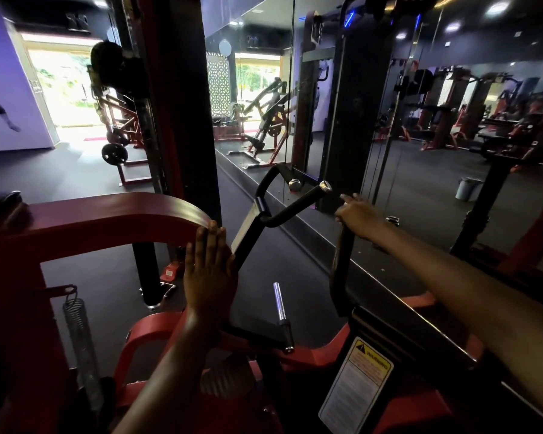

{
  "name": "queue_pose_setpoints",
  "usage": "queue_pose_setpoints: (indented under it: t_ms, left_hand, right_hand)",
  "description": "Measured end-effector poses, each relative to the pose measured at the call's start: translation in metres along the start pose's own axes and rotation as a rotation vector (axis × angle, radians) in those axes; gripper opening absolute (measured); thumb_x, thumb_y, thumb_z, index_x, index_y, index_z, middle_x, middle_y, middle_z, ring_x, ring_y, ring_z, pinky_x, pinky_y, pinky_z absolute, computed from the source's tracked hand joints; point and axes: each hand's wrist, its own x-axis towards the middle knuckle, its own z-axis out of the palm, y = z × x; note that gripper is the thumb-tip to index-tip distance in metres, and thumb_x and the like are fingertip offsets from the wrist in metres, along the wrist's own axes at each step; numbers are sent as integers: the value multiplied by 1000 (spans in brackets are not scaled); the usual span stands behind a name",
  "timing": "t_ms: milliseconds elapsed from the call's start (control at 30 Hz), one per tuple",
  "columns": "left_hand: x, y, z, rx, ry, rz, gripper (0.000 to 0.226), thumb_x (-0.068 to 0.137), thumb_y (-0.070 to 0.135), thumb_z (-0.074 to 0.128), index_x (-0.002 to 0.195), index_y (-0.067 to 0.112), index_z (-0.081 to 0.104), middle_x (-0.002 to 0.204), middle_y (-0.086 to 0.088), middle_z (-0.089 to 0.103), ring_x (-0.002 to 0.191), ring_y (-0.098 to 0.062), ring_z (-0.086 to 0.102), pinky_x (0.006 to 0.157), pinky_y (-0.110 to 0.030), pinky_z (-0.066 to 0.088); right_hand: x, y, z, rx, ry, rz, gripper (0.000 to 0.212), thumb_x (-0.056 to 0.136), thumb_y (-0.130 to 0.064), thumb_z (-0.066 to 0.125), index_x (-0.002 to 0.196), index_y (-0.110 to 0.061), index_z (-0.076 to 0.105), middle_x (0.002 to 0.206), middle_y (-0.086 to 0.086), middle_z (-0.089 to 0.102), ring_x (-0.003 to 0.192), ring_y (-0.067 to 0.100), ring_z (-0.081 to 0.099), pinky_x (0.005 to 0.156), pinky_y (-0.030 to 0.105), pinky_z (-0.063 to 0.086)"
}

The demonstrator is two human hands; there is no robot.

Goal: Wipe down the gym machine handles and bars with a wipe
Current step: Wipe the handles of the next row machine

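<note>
A red and black gym machine fills the near view. My left hand (209, 267) lies flat with straight fingers against the end of the curved red frame bar (116, 214). My right hand (356, 214) reaches forward and curls round the top of an upright black bar (340, 267). A black handle (295, 203) with a chrome end cap slants up between my hands. No wipe is visible in either hand.
A short chrome peg (279, 300) sticks up from the machine base. A coil spring (76, 317) hangs at the left. A warning sticker (356, 389) sits at the lower right. A wall mirror (452, 136) runs along the right, other machines stand behind.
</note>
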Motion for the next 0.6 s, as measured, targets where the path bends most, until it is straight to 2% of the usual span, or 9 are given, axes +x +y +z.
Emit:
queue_pose_setpoints:
  t_ms: [67, 133, 200, 300, 400, 433, 500, 533, 600]
  left_hand:
    - [0, -1, 0, -9, -4, 6, 61, 100, 31, 31, 153, 10, 8, 161, -8, -1, 149, -23, -10, 121, -40, -7]
    - [1, -2, 0, -16, -9, 5, 60, 101, 32, 29, 153, 11, 7, 161, -8, -1, 149, -23, -10, 121, -40, -7]
    - [1, -1, -2, -19, -10, 7, 59, 102, 33, 26, 153, 11, 6, 161, -8, -1, 149, -22, -10, 121, -40, -6]
    - [-1, -2, -2, -38, -10, 9, 59, 102, 33, 26, 153, 11, 5, 161, -8, 0, 150, -22, -9, 121, -40, -4]
    - [-1, -4, -1, -44, -9, 19, 57, 103, 35, 16, 153, 10, 6, 162, -9, 3, 150, -23, -5, 121, -41, -1]
    - [-1, -4, -1, -48, -7, 17, 56, 104, 35, 12, 153, 10, 8, 161, -9, 4, 150, -24, -4, 121, -41, -2]
    - [-1, -3, -1, -48, 2, 17, 56, 104, 36, 9, 153, 9, 11, 161, -10, 6, 150, -24, -3, 121, -41, -2]
    - [-1, -3, -1, -46, 8, 19, 56, 104, 35, 9, 153, 9, 11, 161, -9, 6, 150, -24, -3, 121, -41, -2]
    - [-2, -4, 0, -47, 14, 25, 55, 104, 34, 12, 153, 9, 10, 161, -9, 5, 150, -24, -3, 121, -41, -2]
  right_hand:
    - [-8, -1, 2, -36, -149, -58, 21, 92, -15, 52, 110, -11, 62, 128, 12, 54, 130, 26, 41, 110, 42, 32]
    - [-15, -10, 6, -60, -183, -171, 18, 90, -13, 55, 107, -11, 61, 117, 9, 58, 112, 21, 53, 97, 34, 44]
    - [-25, -29, 17, -135, -213, -289, 16, 89, -9, 53, 102, -10, 62, 107, 7, 61, 104, 20, 58, 93, 32, 45]
    - [-38, -63, 39, -246, -333, -393, 22, 90, -7, 46, 104, -9, 63, 109, 7, 63, 104, 25, 60, 92, 38, 43]
    - [-26, -60, 29, -279, -364, -282, 27, 94, -16, 46, 115, -11, 62, 117, 8, 61, 113, 26, 57, 103, 45, 39]
    - [-21, -52, 22, -335, -361, -212, 32, 96, -25, 43, 120, -13, 60, 124, 9, 58, 123, 28, 49, 110, 50, 28]
    - [-16, -38, 10, -365, -393, -144, 40, 97, -37, 39, 127, -15, 56, 137, 10, 49, 138, 27, 29, 114, 52, 10]
    - [-17, -34, 5, -313, -390, -153, 38, 97, -35, 41, 126, -16, 56, 137, 10, 48, 139, 26, 28, 114, 51, 12]
    - [-19, -25, 7, -119, -300, -141, 27, 96, -22, 45, 118, -14, 59, 124, 11, 56, 125, 25, 47, 108, 42, 30]
